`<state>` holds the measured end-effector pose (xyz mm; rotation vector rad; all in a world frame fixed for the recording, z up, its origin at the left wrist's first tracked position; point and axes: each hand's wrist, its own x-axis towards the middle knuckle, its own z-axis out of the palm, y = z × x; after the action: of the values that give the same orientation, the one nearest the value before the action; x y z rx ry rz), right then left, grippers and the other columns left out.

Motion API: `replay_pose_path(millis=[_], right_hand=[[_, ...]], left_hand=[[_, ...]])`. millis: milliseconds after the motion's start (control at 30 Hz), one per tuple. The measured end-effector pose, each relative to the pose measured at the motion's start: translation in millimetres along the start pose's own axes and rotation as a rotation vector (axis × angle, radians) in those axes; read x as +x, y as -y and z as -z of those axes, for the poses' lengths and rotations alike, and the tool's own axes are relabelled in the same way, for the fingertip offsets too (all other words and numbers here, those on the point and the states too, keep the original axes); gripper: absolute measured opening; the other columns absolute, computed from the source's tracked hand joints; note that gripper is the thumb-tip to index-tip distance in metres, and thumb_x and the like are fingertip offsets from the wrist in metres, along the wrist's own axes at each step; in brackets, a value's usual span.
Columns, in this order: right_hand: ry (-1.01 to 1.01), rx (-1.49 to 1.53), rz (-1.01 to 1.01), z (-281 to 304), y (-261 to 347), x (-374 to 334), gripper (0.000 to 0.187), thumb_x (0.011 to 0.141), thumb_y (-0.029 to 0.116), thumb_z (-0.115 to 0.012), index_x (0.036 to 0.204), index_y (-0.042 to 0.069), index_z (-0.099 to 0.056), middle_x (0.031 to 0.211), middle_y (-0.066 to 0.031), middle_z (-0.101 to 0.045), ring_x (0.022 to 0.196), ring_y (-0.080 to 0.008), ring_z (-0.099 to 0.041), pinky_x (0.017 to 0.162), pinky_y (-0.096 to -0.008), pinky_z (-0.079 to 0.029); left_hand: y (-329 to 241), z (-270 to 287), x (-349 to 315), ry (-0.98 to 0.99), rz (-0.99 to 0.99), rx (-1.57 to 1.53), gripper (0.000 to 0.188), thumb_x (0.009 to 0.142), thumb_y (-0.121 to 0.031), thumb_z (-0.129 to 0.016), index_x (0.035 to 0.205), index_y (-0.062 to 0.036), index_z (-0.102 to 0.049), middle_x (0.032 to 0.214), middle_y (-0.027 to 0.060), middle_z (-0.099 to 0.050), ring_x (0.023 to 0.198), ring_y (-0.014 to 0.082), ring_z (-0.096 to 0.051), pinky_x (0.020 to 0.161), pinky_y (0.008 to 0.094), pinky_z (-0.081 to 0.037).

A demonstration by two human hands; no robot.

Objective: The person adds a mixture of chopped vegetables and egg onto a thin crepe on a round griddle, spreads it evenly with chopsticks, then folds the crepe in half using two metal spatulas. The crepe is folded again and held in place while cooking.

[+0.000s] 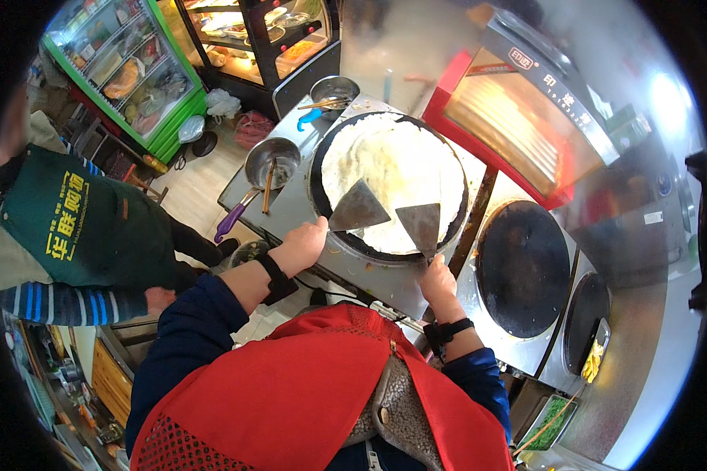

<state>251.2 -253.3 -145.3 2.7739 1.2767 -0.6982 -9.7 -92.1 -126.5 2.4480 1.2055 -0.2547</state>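
A large, thin, pale crepe (393, 177) covers most of a round black griddle (316, 177) in front of me. My left hand (302, 245) is closed round the handle of a metal scraper (359, 207), whose wide blade lies over the crepe's near left part. In my right hand (438, 282) is a second scraper (420, 225), its blade over the crepe's near right edge. The two blades stand a little apart, angled toward each other. Both handles are mostly hidden by my fingers.
Left of the griddle are a metal saucepan (273, 163) with a purple handle and a steel bowl (335, 93). A second griddle (524, 268) sits to the right, below a red-framed glass case (511, 118). At far left stands a person in a green apron (82, 224).
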Motion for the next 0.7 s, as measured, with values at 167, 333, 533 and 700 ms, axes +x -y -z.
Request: replay_pose_path(millis=[167, 333, 533, 700], right_hand=[[0.03, -0.023, -0.003, 0.9, 0.5, -0.3, 0.024, 0.084, 0.01, -0.055, 0.101, 0.001, -0.042, 0.092, -0.0245, -0.064, 0.09, -0.036, -0.065, 0.078, -0.0412, -0.053], [0.044, -0.026, -0.016, 2.8, 1.5, -0.4, 0.025, 0.083, 0.009, -0.056, 0.101, 0.001, -0.041, 0.093, -0.0242, -0.064, 0.089, -0.0359, -0.065, 0.077, -0.0412, -0.053], [-0.003, 0.004, -0.013, -0.4, 0.3, -0.4, 0.036, 0.077, 0.015, -0.066, 0.1, 0.0, -0.042, 0.089, -0.0244, -0.064, 0.087, -0.0392, -0.064, 0.076, -0.0453, -0.052], [-0.04, 0.067, 0.023, 5.4, -0.9, -4.8, 0.03, 0.08, 0.014, -0.061, 0.099, 0.0, -0.043, 0.088, -0.0262, -0.064, 0.086, -0.0407, -0.063, 0.075, -0.0465, -0.051]], left_hand=[[-0.6, -2.1, 2.5, 0.009, 0.017, -0.015, 0.017, 0.089, -0.009, -0.04, 0.103, 0.0009, -0.042, 0.093, 0.026, -0.061, 0.086, 0.0394, -0.062, 0.073, 0.045, -0.052], [-1.0, -0.6, 2.1, 0.015, 0.019, -0.014, 0.017, 0.088, -0.008, -0.042, 0.103, 0.0013, -0.042, 0.093, 0.0259, -0.061, 0.086, 0.0392, -0.062, 0.074, 0.0453, -0.052], [-1.0, 0.0, 1.3, 0.027, 0.021, -0.08, 0.015, 0.088, -0.007, -0.04, 0.099, 0.0018, -0.038, 0.091, 0.0268, -0.058, 0.086, 0.0427, -0.058, 0.073, 0.0496, -0.048], [-5.6, -0.1, -3.2, -0.029, 0.036, -0.072, 0.015, 0.086, -0.005, -0.042, 0.099, 0.0018, -0.039, 0.088, 0.027, -0.057, 0.086, 0.0423, -0.058, 0.072, 0.0493, -0.047]])
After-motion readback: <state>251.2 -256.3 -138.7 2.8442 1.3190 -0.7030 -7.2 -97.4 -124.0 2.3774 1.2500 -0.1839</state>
